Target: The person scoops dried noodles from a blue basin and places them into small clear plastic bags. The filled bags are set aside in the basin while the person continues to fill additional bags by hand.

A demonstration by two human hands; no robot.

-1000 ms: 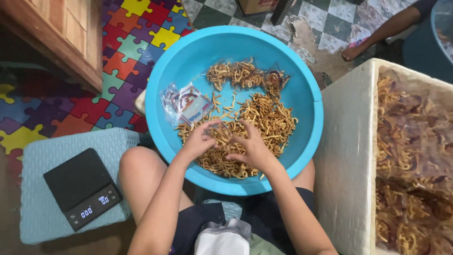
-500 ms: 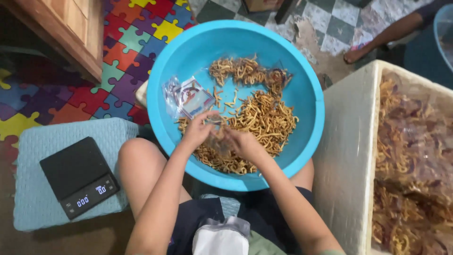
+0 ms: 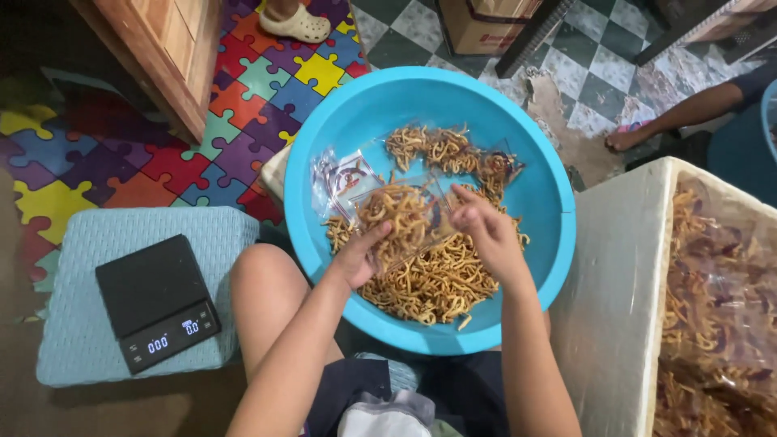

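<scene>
Head view: puzzle-mat floor (image 3: 162,162); checkered tiles (image 3: 599,73) beyond

Clear snack bags, a scale screen and boxes around the blue basin

A clear plastic bag (image 3: 401,217) part-filled with fried sticks is sitting between both hands over the basin; empty clear bags (image 3: 344,176) are lying at its left wall; a small dark screen with pale digits (image 3: 171,336) is glowing on the black scale; a brown cardboard box (image 3: 486,24) is standing at the top; a white box (image 3: 623,299) is holding filled bags (image 3: 720,324) at right.
</scene>
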